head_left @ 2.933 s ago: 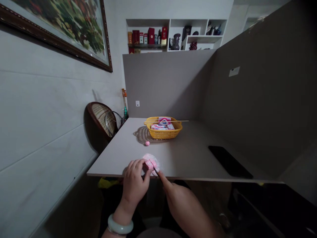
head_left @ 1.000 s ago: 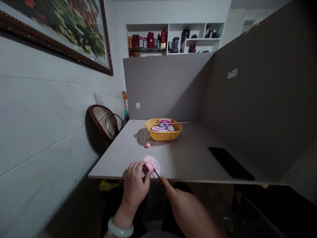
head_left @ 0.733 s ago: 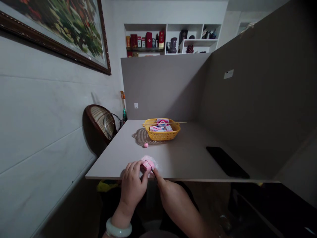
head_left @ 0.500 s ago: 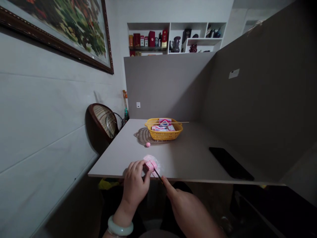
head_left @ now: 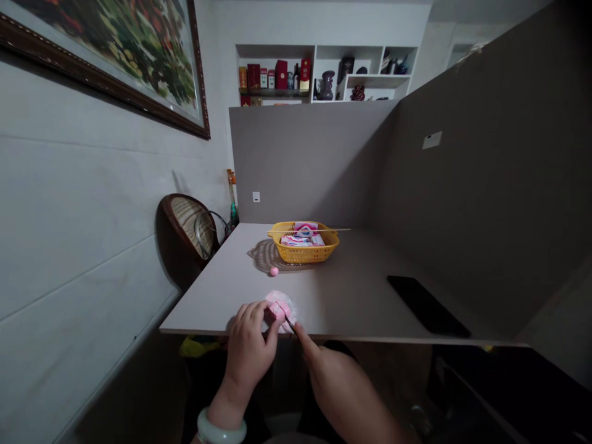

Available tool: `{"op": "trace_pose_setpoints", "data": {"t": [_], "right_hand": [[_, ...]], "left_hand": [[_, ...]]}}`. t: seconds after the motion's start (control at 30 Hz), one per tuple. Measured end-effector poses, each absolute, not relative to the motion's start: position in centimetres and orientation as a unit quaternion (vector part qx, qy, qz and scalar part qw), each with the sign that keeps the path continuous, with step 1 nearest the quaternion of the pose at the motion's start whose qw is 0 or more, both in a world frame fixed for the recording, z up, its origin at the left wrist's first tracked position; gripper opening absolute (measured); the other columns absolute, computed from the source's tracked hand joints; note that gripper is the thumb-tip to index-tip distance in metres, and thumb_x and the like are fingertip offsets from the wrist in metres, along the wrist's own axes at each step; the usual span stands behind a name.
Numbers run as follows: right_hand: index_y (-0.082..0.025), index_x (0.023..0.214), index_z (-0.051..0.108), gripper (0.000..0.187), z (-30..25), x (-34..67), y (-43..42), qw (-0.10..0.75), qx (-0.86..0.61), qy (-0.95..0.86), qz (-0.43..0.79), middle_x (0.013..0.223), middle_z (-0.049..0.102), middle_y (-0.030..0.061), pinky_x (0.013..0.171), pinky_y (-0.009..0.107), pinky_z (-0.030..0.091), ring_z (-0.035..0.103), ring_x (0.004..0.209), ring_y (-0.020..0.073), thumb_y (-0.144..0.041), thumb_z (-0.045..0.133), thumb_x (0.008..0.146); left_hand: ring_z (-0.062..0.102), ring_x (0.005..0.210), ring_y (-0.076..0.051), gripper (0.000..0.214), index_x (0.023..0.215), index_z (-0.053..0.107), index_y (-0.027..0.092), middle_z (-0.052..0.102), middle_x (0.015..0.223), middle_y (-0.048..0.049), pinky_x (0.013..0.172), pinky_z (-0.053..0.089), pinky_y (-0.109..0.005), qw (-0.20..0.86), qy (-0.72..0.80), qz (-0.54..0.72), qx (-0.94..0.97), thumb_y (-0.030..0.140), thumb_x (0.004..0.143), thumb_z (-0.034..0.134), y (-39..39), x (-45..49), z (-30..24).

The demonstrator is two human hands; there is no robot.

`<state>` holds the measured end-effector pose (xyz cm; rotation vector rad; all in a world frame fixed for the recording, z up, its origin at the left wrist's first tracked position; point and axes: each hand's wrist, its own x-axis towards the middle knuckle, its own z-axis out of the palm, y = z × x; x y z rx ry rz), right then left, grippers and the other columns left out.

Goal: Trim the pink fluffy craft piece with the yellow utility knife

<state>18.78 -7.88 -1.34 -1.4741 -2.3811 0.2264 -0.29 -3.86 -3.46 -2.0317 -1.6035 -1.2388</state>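
Observation:
My left hand (head_left: pixel 247 357) curls over a small pink block of soft clay or dough (head_left: pixel 277 311), pressing it down on a pale pink, fluffy round patch (head_left: pixel 280 299) near the table's front edge. My right hand (head_left: pixel 335 382) pinches a thin dark blade (head_left: pixel 290 322), whose tip touches the block's right side. A pale jade bangle (head_left: pixel 221 428) circles my left wrist. Farther back, a small pink ball (head_left: pixel 274 271) lies apart from both hands.
A yellow plastic basket (head_left: pixel 303 257) holds pink-and-white packets, with a thin wooden skewer (head_left: pixel 335 229) across it. It stands partly on a round woven mat (head_left: pixel 263 258). A black phone (head_left: pixel 428 306) lies on the grey table (head_left: pixel 351 296). Grey partitions stand behind and right.
The dark blade has moved from a little below the pink block up against it, and my right hand has come closer. The view has shifted slightly.

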Motion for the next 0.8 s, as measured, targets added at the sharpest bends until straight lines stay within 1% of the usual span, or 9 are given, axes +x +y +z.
{"op": "trace_pose_setpoints", "data": {"t": [0.07,0.13,0.27,0.33,0.43,0.5,0.57,0.7,0.8], "right_hand": [[-0.025,0.155,0.025,0.067,-1.3,18.1,-7.2,0.169,-0.516,-0.836,0.079,0.098,0.076,0.0097,0.068,0.024,0.050,0.072,0.079,0.0179,-0.009,0.034,0.090],[-0.026,0.155,0.023,0.069,-1.3,18.0,-7.0,0.172,-0.514,-0.837,0.081,0.100,0.076,0.0089,0.069,0.025,0.051,0.072,0.081,0.0180,-0.009,0.033,0.089],[-0.028,0.154,0.027,0.070,-1.4,19.1,-8.2,0.167,-0.515,-0.836,0.089,0.092,0.077,0.0070,0.062,0.023,0.050,0.072,0.071,0.0180,-0.009,0.032,0.087],[-0.027,0.154,0.028,0.070,-1.3,19.3,-8.4,0.166,-0.518,-0.834,0.089,0.090,0.077,0.0076,0.060,0.023,0.050,0.072,0.069,0.0185,-0.009,0.032,0.087],[-0.025,0.155,0.026,0.070,-1.1,18.5,-7.7,0.175,-0.515,-0.835,0.086,0.095,0.077,0.0094,0.065,0.025,0.052,0.073,0.075,0.0196,-0.010,0.033,0.087],[-0.026,0.155,0.025,0.069,-1.0,18.0,-7.1,0.181,-0.509,-0.837,0.085,0.102,0.076,0.0098,0.070,0.026,0.053,0.073,0.081,0.0193,-0.010,0.033,0.088],[-0.027,0.155,0.026,0.068,-1.0,18.1,-7.0,0.182,-0.504,-0.840,0.087,0.103,0.076,0.0092,0.070,0.025,0.053,0.073,0.082,0.0183,-0.010,0.032,0.089],[-0.026,0.152,0.034,0.067,-1.0,19.2,-8.1,0.168,-0.507,-0.841,0.090,0.094,0.077,0.0090,0.064,0.024,0.052,0.073,0.075,0.0186,-0.009,0.033,0.087],[-0.023,0.150,0.039,0.067,-0.5,18.7,-8.0,0.168,-0.518,-0.835,0.080,0.092,0.078,0.0103,0.065,0.023,0.052,0.073,0.074,0.0190,-0.006,0.034,0.085]], "left_hand": [[0.062,0.098,-0.027,0.023,0.108,0.058,0.019,0.067,0.105,-0.0097,0.084,0.051,-0.043,0.132,-0.556,-0.427,-0.700,0.034,0.092,0.056,-3.8,-0.3,-3.4],[0.062,0.097,-0.027,0.022,0.107,0.058,0.019,0.067,0.104,-0.0093,0.084,0.051,-0.042,0.125,-0.551,-0.428,-0.705,0.035,0.092,0.056,-3.9,-0.4,-3.4],[0.061,0.097,-0.026,0.019,0.106,0.057,0.020,0.067,0.102,-0.0085,0.084,0.051,-0.042,0.118,-0.540,-0.432,-0.713,0.033,0.092,0.056,-4.1,-0.4,-3.3],[0.061,0.097,-0.027,0.020,0.107,0.057,0.020,0.067,0.103,-0.0090,0.084,0.051,-0.043,0.122,-0.540,-0.435,-0.710,0.032,0.091,0.057,-4.2,-0.3,-3.3],[0.061,0.097,-0.027,0.022,0.108,0.057,0.019,0.067,0.103,-0.0096,0.084,0.051,-0.043,0.128,-0.543,-0.436,-0.706,0.033,0.091,0.057,-4.0,-0.2,-3.3],[0.061,0.096,-0.027,0.022,0.108,0.057,0.019,0.067,0.103,-0.0096,0.083,0.051,-0.043,0.130,-0.546,-0.435,-0.704,0.033,0.091,0.057,-3.9,-0.3,-3.3],[0.062,0.096,-0.027,0.022,0.107,0.057,0.019,0.067,0.102,-0.0095,0.082,0.051,-0.043,0.133,-0.547,-0.434,-0.704,0.033,0.091,0.057,-3.8,-0.3,-3.4],[0.062,0.096,-0.027,0.021,0.107,0.058,0.019,0.067,0.102,-0.0095,0.082,0.051,-0.042,0.138,-0.545,-0.433,-0.705,0.033,0.092,0.056,-4.0,-0.3,-3.4],[0.062,0.095,-0.027,0.020,0.106,0.058,0.019,0.067,0.101,-0.0092,0.082,0.051,-0.042,0.129,-0.546,-0.431,-0.707,0.034,0.092,0.055,-4.0,-0.2,-3.3]]}}
